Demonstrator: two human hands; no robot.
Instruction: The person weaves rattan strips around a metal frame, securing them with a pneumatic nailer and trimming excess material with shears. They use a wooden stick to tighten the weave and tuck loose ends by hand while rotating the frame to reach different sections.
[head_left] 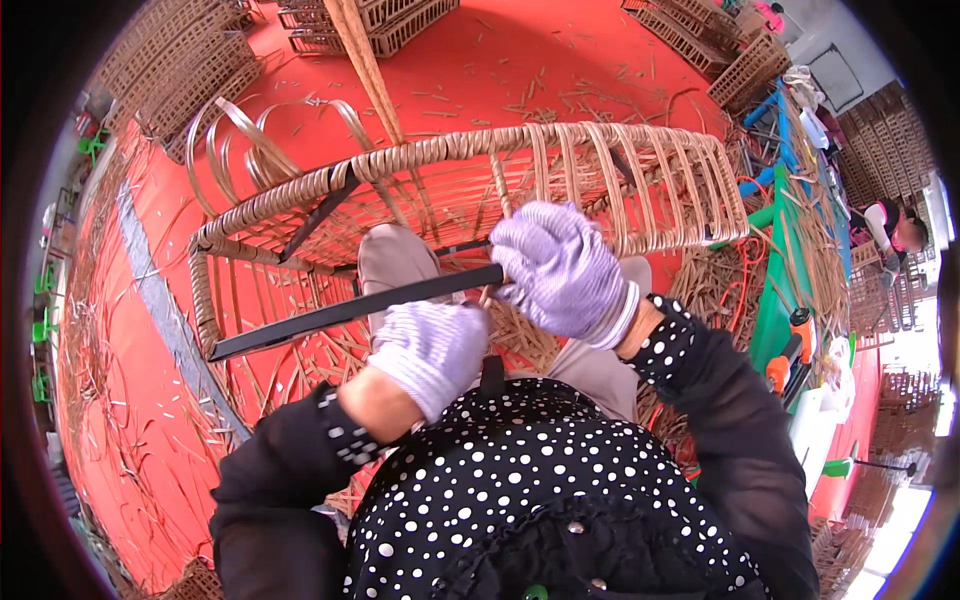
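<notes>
A half-woven rattan frame (440,160) with black metal bars rests across my lap, its wrapped rim arching in front of me. My right hand (560,268), in a pale purple knit glove, pinches a thin rattan strip (497,195) where it meets the black bar (350,310). My left hand (430,350), in the same kind of glove, is closed just below that bar, near the strip's lower end. Whether it grips the strip or the bar is hidden by the glove.
Loose rattan loops (240,140) and scraps lie on the red floor (170,400). Finished woven frames (180,70) are stacked at the back left and back right. A green bench (785,280) with an orange tool stands to my right. A person (900,235) sits far right.
</notes>
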